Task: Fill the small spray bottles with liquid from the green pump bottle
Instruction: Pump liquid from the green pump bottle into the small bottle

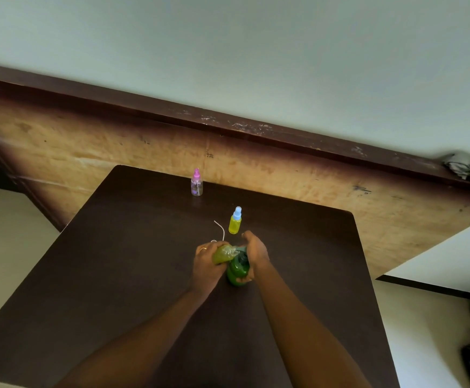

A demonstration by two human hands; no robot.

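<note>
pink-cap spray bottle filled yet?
No, the pink-capped bottle looks clear inside, while the blue-capped bottle holds yellow-green liquid.

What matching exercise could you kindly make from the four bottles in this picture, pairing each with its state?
Things:
1 pink-capped spray bottle
2 blue-capped spray bottle
3 uncapped spray bottle
4 green pump bottle

States:
A gripped by the right hand
B tilted in the left hand
C standing, full of yellow liquid
D standing, looks nearly empty

Pairs: 1-D, 2-C, 3-B, 4-A
</note>
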